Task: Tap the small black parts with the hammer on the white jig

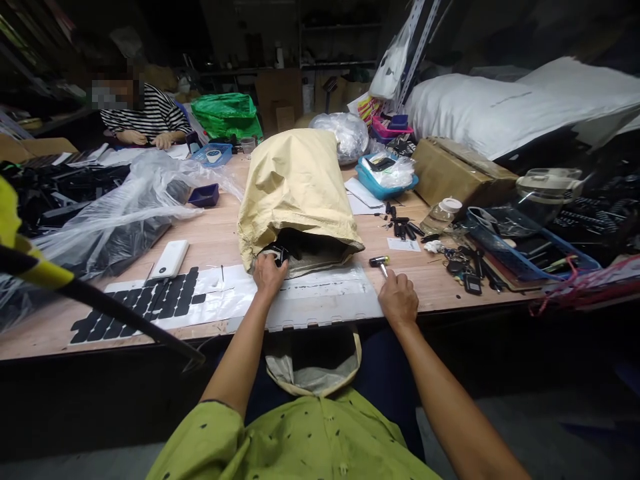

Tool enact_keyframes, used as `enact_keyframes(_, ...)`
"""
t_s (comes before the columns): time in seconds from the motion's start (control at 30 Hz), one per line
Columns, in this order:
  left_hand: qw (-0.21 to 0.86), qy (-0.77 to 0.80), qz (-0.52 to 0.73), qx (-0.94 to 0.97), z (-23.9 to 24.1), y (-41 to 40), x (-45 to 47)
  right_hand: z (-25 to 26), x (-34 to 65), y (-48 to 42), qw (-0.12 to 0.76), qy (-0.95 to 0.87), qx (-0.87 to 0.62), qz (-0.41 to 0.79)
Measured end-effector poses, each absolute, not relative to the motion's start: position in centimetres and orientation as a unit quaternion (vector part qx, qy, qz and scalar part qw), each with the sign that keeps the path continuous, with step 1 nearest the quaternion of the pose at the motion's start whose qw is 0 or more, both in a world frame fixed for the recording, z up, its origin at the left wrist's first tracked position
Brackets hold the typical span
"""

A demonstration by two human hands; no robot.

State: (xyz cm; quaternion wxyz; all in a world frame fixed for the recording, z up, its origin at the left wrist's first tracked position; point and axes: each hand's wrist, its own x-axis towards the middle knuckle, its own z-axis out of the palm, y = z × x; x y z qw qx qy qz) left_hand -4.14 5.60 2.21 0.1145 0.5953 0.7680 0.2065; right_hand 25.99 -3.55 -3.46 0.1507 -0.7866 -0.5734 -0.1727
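Observation:
A large pale-yellow sack lies on the table with its dark mouth facing me. At the left side of that mouth, my left hand is closed on a shiny black part, whose full shape is hidden by the fingers and the sack. To the right of the sack, my right hand is closed round the metal handle of a small hammer with a black and yellow head. A white sheet lies flat between my hands at the table's edge.
An open beige bag is at my lap. To the left are black adhesive pads, a white power bank and plastic film. Small black parts, a jar and a blue basket stand right. A person sits far left.

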Motion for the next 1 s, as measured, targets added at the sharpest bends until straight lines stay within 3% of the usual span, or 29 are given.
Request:
enact_keyframes(0.2, 0.11, 0.764, 0.254, 0.582, 2.6, 6.9, -4.1, -3.5, 25.8, -3.5, 0.153, -0.568, -0.785, -0.191)
enact_keyframes(0.33, 0.111, 0.671, 0.325, 0.657, 1.6, 4.8, -3.1, -3.3, 25.4, -3.5, 0.141, -0.565, -0.79, -0.192)
enact_keyframes(0.5, 0.205, 0.529, 0.287, 0.772, -0.3, 0.9, 0.8, -3.1, 25.2, -3.5, 0.136, -0.559, -0.797, -0.183)
enact_keyframes(0.7, 0.236, 0.529, 0.263, 0.772, -0.7, 0.2, 2.2, -2.5, 25.6, -3.5, 0.154, -0.564, -0.8, -0.137)
enact_keyframes(0.83, 0.255, 0.532, 0.259, 0.765, -0.5, 0.5, 2.0, -1.6, 25.2, -4.5, 0.214, -0.57, -0.789, -0.083)
enact_keyframes(1.0, 0.267, 0.534, 0.258, 0.759, -0.3, 0.3, 2.4, -0.6, 22.3, -7.5, 0.362, -0.618, -0.697, 0.044)
